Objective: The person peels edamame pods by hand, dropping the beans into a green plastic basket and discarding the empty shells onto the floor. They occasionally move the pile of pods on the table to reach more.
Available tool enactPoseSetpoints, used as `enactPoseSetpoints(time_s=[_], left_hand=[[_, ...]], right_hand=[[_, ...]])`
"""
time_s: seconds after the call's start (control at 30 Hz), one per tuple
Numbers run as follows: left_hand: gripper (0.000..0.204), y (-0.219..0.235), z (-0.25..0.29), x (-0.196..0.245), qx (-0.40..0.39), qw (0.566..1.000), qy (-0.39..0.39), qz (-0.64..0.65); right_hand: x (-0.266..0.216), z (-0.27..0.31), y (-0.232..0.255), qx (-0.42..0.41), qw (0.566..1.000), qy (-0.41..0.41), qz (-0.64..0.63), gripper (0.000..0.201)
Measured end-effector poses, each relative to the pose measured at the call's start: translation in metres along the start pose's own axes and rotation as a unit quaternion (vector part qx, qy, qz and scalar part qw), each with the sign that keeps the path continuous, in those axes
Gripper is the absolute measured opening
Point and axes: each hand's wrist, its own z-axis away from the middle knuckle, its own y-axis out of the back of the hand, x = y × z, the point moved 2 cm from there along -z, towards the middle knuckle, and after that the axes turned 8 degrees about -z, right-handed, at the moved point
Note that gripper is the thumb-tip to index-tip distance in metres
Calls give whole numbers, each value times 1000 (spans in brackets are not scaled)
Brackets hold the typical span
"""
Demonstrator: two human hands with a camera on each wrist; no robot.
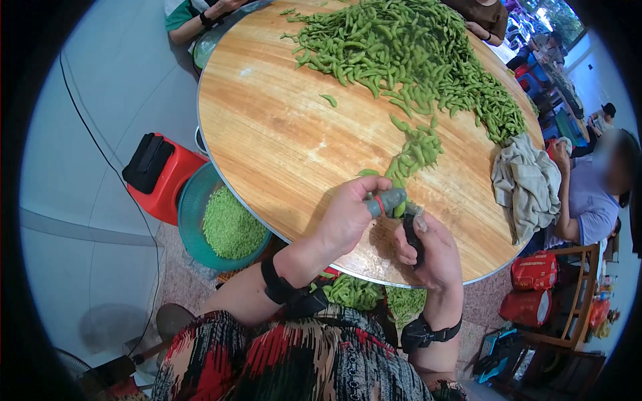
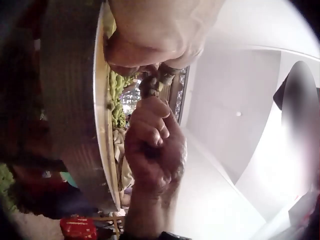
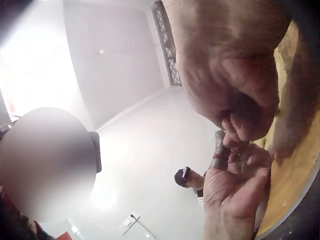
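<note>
Over the near edge of the round wooden table (image 1: 267, 134), my two hands meet at a green edamame pod (image 1: 400, 210). My left hand (image 1: 348, 217) pinches the pod, its thumb wearing a grey cover (image 1: 386, 200) with a red band. From the other side my right hand (image 1: 438, 250) grips at the pod's end, fingers curled and a black covering (image 1: 412, 242) along the index finger. In both wrist views the fingertips overlap and largely hide the pod. Just beyond the hands lies a small group of pods (image 1: 421, 148).
A large edamame heap (image 1: 394, 47) covers the table's far side. A grey cloth (image 1: 527, 180) lies at the right edge. Below left, a green basin (image 1: 190, 230) holds shelled beans (image 1: 231, 224) beside a red stool (image 1: 160, 187). Other people sit around the table.
</note>
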Motion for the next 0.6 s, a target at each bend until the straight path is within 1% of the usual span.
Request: enactPoseSetpoints(time_s=[0.03,0.07,0.1,0.13,0.17,0.2,0.23,0.27,0.3,0.37,0.43,0.47,0.5,0.53,0.6], left_hand=[[8,0,1,0,1,1000,0,1],[8,-1,1,0,3,998,-24,-64],[9,-1,2,1,5,990,-48,-129],[9,-2,3,1,5,991,-48,-128],[9,-5,3,0,-28,991,-37,-122],[11,-7,3,1,-62,991,-27,-116],[11,-7,3,4,-63,991,-27,-116],[12,-6,5,8,-96,994,18,-52],[13,-7,6,9,-129,990,62,11],[12,-8,5,7,-119,991,56,5],[11,-14,7,16,-110,993,48,-1],[10,-17,11,24,-73,986,29,-145],[10,-19,13,30,-35,958,9,-285],[10,-17,13,27,-33,958,10,-284],[15,-9,9,17,3,924,-53,-379]], right_hand=[[1,-1,1,10,1000,7,29,18],[1,-1,2,19,998,14,59,17],[2,-1,2,19,998,13,59,17],[2,-2,2,43,996,11,75,15],[2,-2,2,67,994,9,91,14],[3,-2,0,68,993,9,92,14],[4,-1,-2,88,993,-2,84,14],[5,0,-2,108,991,-14,76,14],[4,1,-2,75,996,-20,49,14],[5,0,2,68,996,-15,61,14],[10,-3,7,60,995,-9,73,14],[11,-5,10,83,980,42,175,13],[12,-6,13,104,952,93,274,12],[13,-8,14,103,952,91,275,12],[12,-11,16,134,932,112,316,12]])
